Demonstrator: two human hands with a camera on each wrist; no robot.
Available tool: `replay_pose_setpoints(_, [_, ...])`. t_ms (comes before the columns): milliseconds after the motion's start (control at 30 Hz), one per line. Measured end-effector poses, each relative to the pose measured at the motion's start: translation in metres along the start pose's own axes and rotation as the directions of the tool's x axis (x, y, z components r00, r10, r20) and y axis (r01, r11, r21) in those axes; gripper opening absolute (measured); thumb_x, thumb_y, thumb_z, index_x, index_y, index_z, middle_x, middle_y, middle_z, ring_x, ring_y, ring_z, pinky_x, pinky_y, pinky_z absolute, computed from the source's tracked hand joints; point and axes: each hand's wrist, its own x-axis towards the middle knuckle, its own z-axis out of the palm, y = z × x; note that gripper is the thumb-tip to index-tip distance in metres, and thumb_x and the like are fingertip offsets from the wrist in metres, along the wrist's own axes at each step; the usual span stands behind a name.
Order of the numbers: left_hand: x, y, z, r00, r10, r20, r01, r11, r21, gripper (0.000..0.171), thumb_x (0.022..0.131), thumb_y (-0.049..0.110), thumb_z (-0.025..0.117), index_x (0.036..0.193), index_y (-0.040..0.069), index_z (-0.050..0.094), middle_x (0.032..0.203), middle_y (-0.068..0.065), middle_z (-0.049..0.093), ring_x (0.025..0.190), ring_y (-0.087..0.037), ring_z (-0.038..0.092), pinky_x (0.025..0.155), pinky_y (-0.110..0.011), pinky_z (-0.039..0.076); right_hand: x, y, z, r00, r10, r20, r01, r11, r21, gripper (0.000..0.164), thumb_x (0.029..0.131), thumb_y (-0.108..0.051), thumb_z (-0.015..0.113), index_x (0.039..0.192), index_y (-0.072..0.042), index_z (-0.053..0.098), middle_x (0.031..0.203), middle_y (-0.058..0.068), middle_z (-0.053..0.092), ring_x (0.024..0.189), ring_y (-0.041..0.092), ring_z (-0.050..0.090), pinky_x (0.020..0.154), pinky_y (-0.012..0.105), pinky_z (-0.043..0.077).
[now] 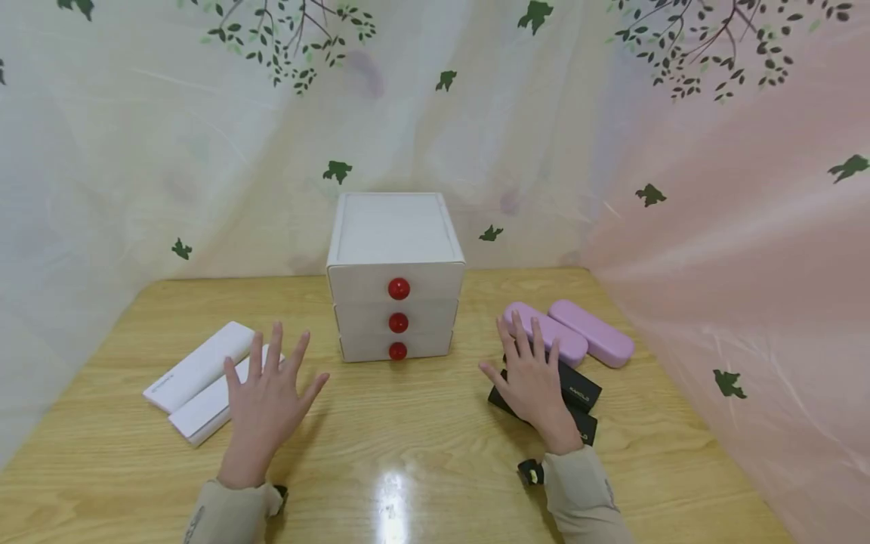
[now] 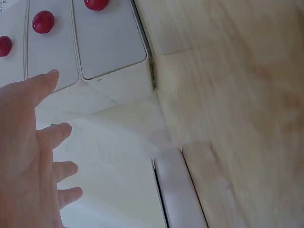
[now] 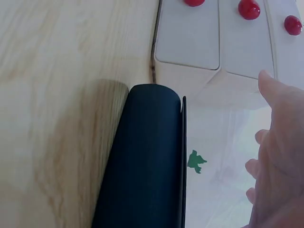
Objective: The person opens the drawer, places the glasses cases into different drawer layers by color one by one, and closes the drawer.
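Fingers spread, my left hand (image 1: 267, 400) hovers over the table beside two long white cases (image 1: 200, 366), holding nothing. My right hand (image 1: 533, 381), likewise spread, hangs above two black boxes (image 1: 581, 385) with lettering and hides part of them. Just beyond its fingertips lie two rounded purple cases (image 1: 594, 332) side by side. Between the hands, farther back, stands a white chest of drawers (image 1: 397, 227) with three red round knobs (image 1: 398, 323); its drawers are closed. The left wrist view catches the end of one white case (image 2: 178, 190), the right wrist view a black box (image 3: 145, 156).
Everything stands on a wooden table (image 1: 401, 423). A pale curtain (image 1: 258, 151) printed with leaves hangs behind the chest and along the sides. Small black straps (image 1: 531, 473) sit at both wrists, below the sleeves.
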Motion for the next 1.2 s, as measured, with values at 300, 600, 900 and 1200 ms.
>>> replay_pose_setpoints(300, [-0.001, 0.002, -0.002, 1.0, -0.01, 0.012, 0.01, 1.0, 0.009, 0.068, 0.094, 0.045, 0.058, 0.15, 0.014, 0.035, 0.143, -0.026, 0.046, 0.124, -0.052, 0.045, 0.098, -0.072, 0.035, 0.007, -0.001, -0.001, 0.999, -0.027, -0.02, 0.028, 0.997, 0.069, 0.075, 0.097, -0.048, 0.051, 0.156, -0.012, 0.02, 0.162, 0.016, 0.018, 0.148, 0.043, 0.014, 0.113, 0.072, 0.017])
replay_pose_setpoints(600, [0.0, 0.003, -0.006, 0.997, -0.007, 0.073, 0.018, 0.989, -0.145, 0.061, 0.094, 0.044, 0.058, 0.143, 0.009, 0.045, 0.126, -0.021, 0.063, 0.086, -0.039, 0.065, 0.04, -0.036, 0.041, 0.01, -0.006, -0.006, 0.999, -0.044, 0.028, 0.033, 0.947, 0.319, 0.074, 0.096, -0.035, 0.059, 0.154, -0.007, 0.022, 0.158, 0.019, 0.027, 0.144, 0.04, 0.028, 0.113, 0.061, 0.031])
replay_pose_setpoints(900, [0.005, 0.009, -0.012, 0.995, 0.023, 0.092, 0.023, 0.882, -0.471, 0.044, 0.096, 0.037, 0.059, 0.13, 0.009, 0.06, 0.12, -0.013, 0.069, 0.103, -0.032, 0.067, 0.071, -0.041, 0.057, 0.015, -0.011, -0.013, 0.997, -0.074, 0.03, 0.045, 0.831, 0.554, 0.068, 0.097, -0.026, 0.059, 0.154, -0.01, 0.025, 0.154, 0.02, 0.035, 0.137, 0.039, 0.042, 0.109, 0.06, 0.037])
replay_pose_setpoints(1200, [0.014, 0.017, -0.022, 0.99, 0.072, 0.125, 0.046, 0.664, -0.747, 0.035, 0.097, 0.021, 0.059, 0.126, 0.001, 0.061, 0.114, -0.016, 0.069, 0.101, -0.027, 0.066, 0.086, -0.034, 0.058, 0.031, -0.016, -0.027, 0.991, -0.128, 0.039, 0.071, 0.749, 0.659, 0.065, 0.099, -0.02, 0.056, 0.154, -0.007, 0.024, 0.155, 0.02, 0.033, 0.139, 0.039, 0.039, 0.114, 0.058, 0.033])
